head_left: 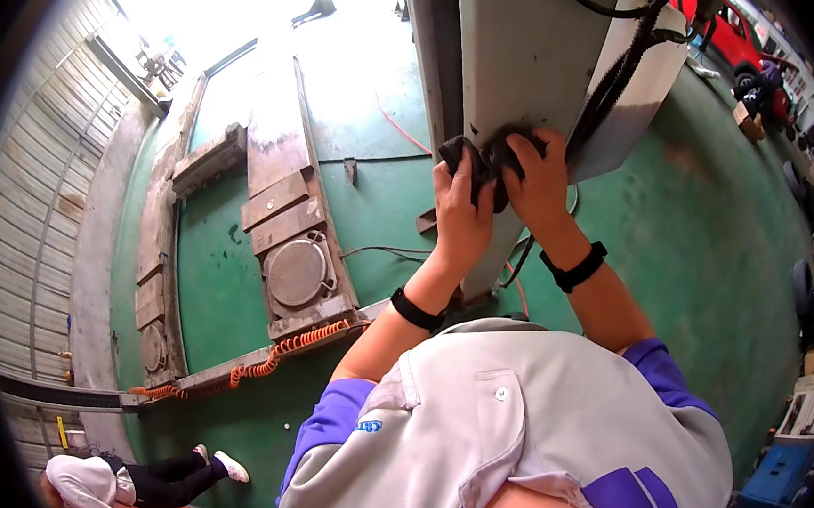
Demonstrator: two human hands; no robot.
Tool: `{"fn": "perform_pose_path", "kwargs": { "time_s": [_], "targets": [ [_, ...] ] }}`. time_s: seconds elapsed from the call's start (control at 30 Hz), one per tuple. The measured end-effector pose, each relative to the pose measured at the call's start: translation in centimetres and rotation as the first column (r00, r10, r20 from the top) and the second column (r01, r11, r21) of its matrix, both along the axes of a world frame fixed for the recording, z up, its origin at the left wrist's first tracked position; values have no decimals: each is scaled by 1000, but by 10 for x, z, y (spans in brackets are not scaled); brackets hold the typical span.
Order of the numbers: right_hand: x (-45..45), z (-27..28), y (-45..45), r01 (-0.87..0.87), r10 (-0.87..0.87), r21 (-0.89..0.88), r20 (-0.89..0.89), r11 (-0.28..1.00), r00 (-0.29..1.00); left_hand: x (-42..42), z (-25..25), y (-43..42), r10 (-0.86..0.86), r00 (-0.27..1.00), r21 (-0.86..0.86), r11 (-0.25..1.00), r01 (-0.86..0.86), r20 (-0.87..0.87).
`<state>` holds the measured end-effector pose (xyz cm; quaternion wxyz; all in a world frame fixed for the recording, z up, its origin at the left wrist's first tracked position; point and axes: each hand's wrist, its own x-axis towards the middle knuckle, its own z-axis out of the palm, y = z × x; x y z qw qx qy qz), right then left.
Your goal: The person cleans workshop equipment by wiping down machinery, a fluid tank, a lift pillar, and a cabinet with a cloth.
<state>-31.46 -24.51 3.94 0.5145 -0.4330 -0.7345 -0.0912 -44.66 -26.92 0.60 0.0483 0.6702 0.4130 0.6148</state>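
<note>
Both hands are raised in front of a tall, pale grey metal post (525, 47). A dark, crumpled cloth (488, 175) is bunched between them against the post's lower part. My left hand (464, 214) grips the cloth's left portion, with its fingers curled round it. On the right, my right hand (538, 177) presses its fingers into the cloth. Each wrist wears a black band. Black cables (617, 79) run down the post's right side, close to my right hand.
A vehicle lift with two long ramps (280, 187) lies at left, an orange coiled hose (273, 360) along its crossbeam. A person (93, 488) bends at the lower left; another (762, 88) is by a red car (732, 38). A blue toolbox (779, 475) stands lower right.
</note>
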Motion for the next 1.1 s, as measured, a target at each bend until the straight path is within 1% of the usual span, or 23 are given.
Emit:
{"fn": "perform_pose_path", "kwargs": {
  "time_s": [0.07,0.17,0.2,0.3,0.33,0.43,0.47,0.57,0.6,0.7,0.8,0.9,0.93,1.03,1.1],
  "targets": [
    [2,-17,-1,-12,12,-24,16,1000,1000,2,-9,-1,21,1000,29,999,-22,8],
    [8,-38,3,-26,31,-76,66,997,997,5,-35,1,70,997,-1,998,-70,-36],
    [11,-47,4,-35,44,-104,84,994,995,4,-44,2,64,998,-27,998,-65,-24],
    [15,-70,-1,-46,62,-153,101,987,993,0,-57,-7,56,997,-189,980,-66,-57],
    [15,-73,0,-51,67,-157,102,986,992,-1,-59,-9,27,999,-222,974,-31,-21],
    [13,-69,-1,-102,109,-185,27,977,994,6,-51,-11,53,998,-154,987,-47,35],
    [13,-64,-1,-132,130,-151,-24,980,991,9,-45,-8,58,996,-101,994,-52,63],
    [12,-21,1,-84,81,-53,-51,995,995,5,-7,1,44,996,-24,999,-43,81],
    [9,-3,0,-67,67,10,-55,998,996,4,0,4,65,995,-41,997,-62,72],
    [6,18,2,-51,51,-29,-21,998,999,2,0,2,65,996,-54,997,-62,62],
    [4,-14,4,40,-38,-23,91,999,995,3,-23,1,87,996,-83,993,-84,31],
    [7,-50,4,1,8,-56,151,998,988,4,-43,-4,87,996,-146,986,-82,26],
    [8,-58,2,-6,21,-82,173,997,985,1,-45,-7,57,998,-195,980,-50,31],
    [8,-65,1,-50,64,-85,168,995,984,-5,-47,-6,34,999,-207,978,-30,17],
    [8,-60,3,-111,120,-114,82,987,989,-2,-38,-4,74,997,-157,985,-69,27]
  ]
}}
